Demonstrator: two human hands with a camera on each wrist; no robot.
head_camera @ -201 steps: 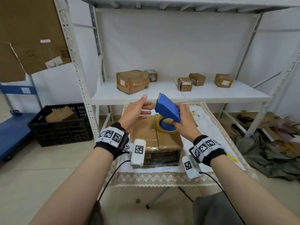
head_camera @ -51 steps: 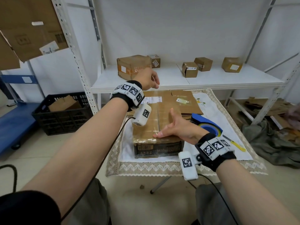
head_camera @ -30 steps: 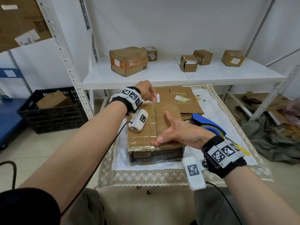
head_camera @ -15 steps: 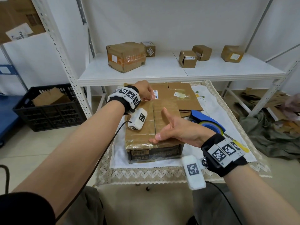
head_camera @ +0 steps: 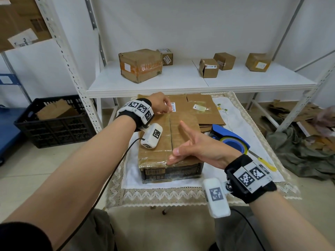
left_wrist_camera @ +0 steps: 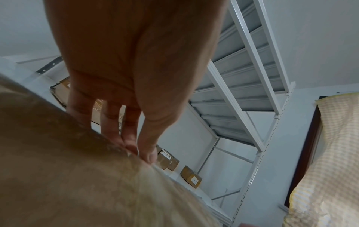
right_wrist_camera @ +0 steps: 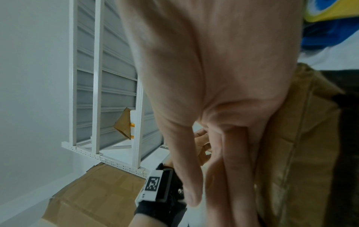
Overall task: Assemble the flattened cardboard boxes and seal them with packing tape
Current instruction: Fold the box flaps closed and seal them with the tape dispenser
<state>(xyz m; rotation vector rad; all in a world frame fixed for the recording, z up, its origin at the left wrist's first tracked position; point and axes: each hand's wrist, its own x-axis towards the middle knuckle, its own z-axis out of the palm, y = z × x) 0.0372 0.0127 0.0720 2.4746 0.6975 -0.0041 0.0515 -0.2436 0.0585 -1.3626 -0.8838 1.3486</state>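
Since a second ago, barely shifted: right hand (head_camera: pixel 197 149) flat, fingers straight on taped box (head_camera: pixel 168 142); left hand (head_camera: pixel 160 104) fingertips together, pressing tape at far edge.

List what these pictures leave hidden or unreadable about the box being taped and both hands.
- Box far edge: in the head view the left hand covers it, so the tape end there is unseen.
- Left fingertips: the left wrist view is blurred; whether they pinch tape is unclear.
- Box front label: too small to read.
- Right hand: its straight fingers cover the near top edge.
- Tape dispenser: partly behind the right wrist.
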